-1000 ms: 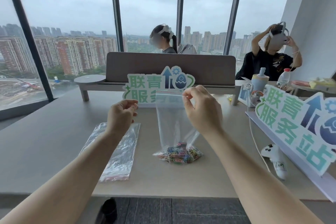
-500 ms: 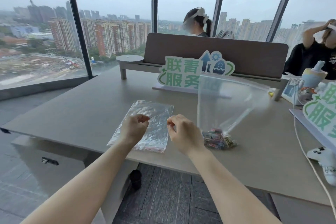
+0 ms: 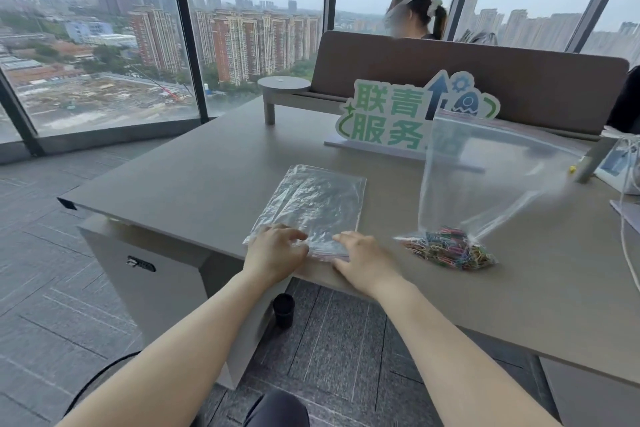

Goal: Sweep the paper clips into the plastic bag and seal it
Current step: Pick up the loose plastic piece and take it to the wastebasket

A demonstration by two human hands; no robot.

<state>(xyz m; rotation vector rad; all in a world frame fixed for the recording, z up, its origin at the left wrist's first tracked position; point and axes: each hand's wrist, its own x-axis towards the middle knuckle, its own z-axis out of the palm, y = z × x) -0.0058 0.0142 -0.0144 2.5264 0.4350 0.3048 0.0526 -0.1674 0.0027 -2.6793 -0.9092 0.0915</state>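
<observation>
A clear plastic bag [image 3: 485, 177] stands upright on the grey table [image 3: 207, 170] at the right, with a heap of coloured paper clips [image 3: 450, 248] inside its bottom. No hand touches it. A stack of flat clear bags [image 3: 311, 204] lies near the table's front edge. My left hand [image 3: 275, 251] rests on the near left corner of that stack, fingers loosely bent. On the near right corner lies my right hand [image 3: 363, 258], its fingers spread on the bags' red-lined edge.
A green and white sign [image 3: 391, 114] stands behind the bags. A brown divider panel [image 3: 485, 80] with a person behind it closes the table's far side. White cables and a device [image 3: 623, 166] sit at the right edge. The table's left corner [image 3: 65, 201] drops to the floor.
Both hands let go of the bag with the clips, dropped and moved left onto the near edge of the flat bags. The view swung left, and the filled bag stays upright by itself.
</observation>
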